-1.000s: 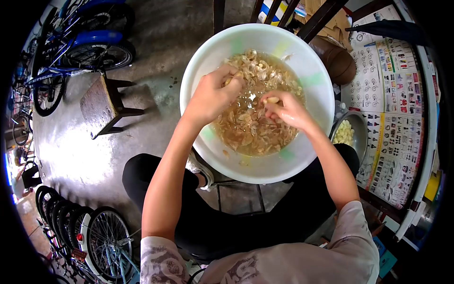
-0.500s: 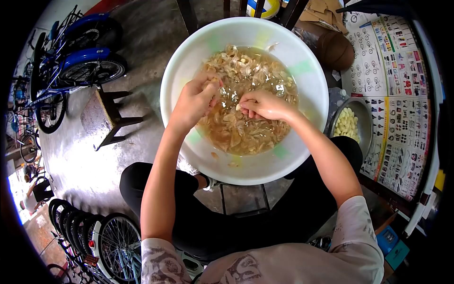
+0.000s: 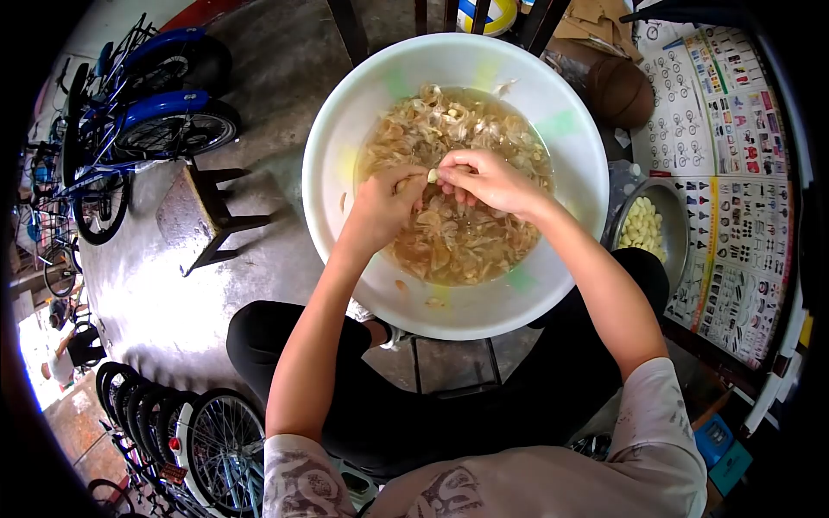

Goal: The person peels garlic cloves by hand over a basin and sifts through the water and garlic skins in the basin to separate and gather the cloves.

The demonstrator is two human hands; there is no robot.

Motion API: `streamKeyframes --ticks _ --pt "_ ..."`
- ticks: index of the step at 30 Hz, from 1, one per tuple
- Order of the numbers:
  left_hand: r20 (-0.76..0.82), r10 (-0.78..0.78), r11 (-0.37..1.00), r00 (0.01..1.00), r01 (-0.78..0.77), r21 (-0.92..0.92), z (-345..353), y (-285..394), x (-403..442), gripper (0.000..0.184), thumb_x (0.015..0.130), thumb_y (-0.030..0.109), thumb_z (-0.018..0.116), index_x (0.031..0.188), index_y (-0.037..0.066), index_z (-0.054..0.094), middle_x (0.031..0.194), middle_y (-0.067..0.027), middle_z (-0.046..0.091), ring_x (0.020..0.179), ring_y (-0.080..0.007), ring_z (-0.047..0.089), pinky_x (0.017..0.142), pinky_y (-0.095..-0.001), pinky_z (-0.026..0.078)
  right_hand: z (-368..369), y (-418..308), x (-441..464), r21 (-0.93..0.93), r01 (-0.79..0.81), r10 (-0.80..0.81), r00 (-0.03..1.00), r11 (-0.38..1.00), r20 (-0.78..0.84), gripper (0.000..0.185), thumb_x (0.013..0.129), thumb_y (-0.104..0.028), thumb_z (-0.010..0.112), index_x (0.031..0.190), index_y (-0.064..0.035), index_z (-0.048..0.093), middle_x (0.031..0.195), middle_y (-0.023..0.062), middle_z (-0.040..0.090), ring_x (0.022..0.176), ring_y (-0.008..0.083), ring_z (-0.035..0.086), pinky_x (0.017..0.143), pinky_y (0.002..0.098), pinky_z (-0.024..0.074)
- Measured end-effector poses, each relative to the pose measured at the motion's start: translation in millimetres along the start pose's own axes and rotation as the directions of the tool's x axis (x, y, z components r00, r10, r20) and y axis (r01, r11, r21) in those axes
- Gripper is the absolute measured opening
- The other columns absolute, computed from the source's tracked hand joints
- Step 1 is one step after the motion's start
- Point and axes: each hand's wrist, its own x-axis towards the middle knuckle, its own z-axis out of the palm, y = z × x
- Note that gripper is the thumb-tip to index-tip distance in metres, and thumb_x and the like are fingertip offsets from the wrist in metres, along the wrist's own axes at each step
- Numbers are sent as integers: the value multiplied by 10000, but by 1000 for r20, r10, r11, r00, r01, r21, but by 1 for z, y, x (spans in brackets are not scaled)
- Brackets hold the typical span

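Observation:
Over a wide white basin (image 3: 332, 138), my two hands meet at a pale garlic clove (image 3: 433, 175). My right hand (image 3: 488, 183) is closed, pinching the clove between thumb and fingertips. From the other side my left hand (image 3: 380, 207) is also closed, its thumb and forefinger against the clove; its other fingers are partly hidden. Below them, cloudy water in the basin is covered with loose garlic skins (image 3: 440, 237), a few pale cloves among them. Peeled garlic cloves (image 3: 641, 226) lie in a metal bowl (image 3: 678, 226) to the right of the basin.
A small wooden stool (image 3: 186, 216) stands on the concrete floor at the left. Bicycles (image 3: 168, 121) are parked along the left side. A printed sheet (image 3: 682, 129) covers a surface at the right. Behind the basin are dark chair slats (image 3: 348, 30) and a yellow-and-white tub (image 3: 488, 15).
My left hand has come down and right to meet my right hand at the clove. My right hand has risen slightly with the clove. The whole view has shifted a little.

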Motion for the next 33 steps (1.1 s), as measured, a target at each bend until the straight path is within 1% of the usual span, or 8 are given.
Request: streamKeyframes --ticks 10,12,19,21,22,24,31,33 --pt "45 -10 992 999 15 -123 -1 2 4 255 968 247 605 1086 33 678 731 22 549 604 -50 479 529 -203 379 -1 -6 -1 -161 61 -69 997 985 -45 176 970 -155 587 992 7 654 896 34 641 733 74 563 628 226 461" --pt "13 12 987 1000 -10 -163 -1 1 7 235 954 209 626 1061 7 682 770 -13 610 686 -83 553 606 -223 450 -3 5 4 -234 355 -375 926 905 -46 163 971 -110 556 1042 16 631 937 55 661 755 98 604 644 232 485" --pt "-217 466 882 858 -431 188 -1 14 9 177 849 117 717 966 -15 703 893 -136 710 773 -243 668 752 -323 517 -13 -22 -12 -26 44 -47 993 999 -105 228 964 -70 518 1173 8 565 1014 90 682 806 160 675 683 330 535" --pt "-186 443 889 877 -403 217 -2 16 7 149 862 79 698 978 -16 699 940 -112 720 838 -165 659 791 -283 509 -10 -27 -14 -451 -115 26 980 885 -199 193 957 -112 551 1088 20 603 1058 151 672 832 249 689 712 388 531" --pt "-185 442 889 878 -402 218 -2 13 9 149 862 79 698 978 -16 699 940 -112 720 838 -165 659 791 -283 509 -11 -18 -13 -449 -115 26 980 886 -198 193 957 -112 551 1088 20 603 1058 151 672 832 249 689 712 388 531" --pt "-248 470 870 847 -396 293 -1 6 12 142 878 90 686 968 -18 697 900 -102 716 773 -158 649 741 -279 511 -15 13 -7 -770 -18 -192 965 637 -182 295 939 -234 599 934 58 640 917 202 680 733 375 662 734 439 537" --pt "-367 204 975 908 -224 -11 -11 10 12 169 935 145 625 943 -16 675 693 -49 587 552 -78 483 530 -251 414 -18 15 0 -838 108 -497 843 534 -208 364 947 -289 604 862 62 641 688 139 635 657 358 653 676 443 538" --pt "-242 -9 916 970 -89 -392 -16 14 11 247 980 241 569 942 2 621 680 3 521 532 -68 428 482 -226 341 -14 -12 -1 -260 -323 296 945 910 -141 376 960 -282 593 842 74 618 731 151 640 679 350 660 687 450 530"
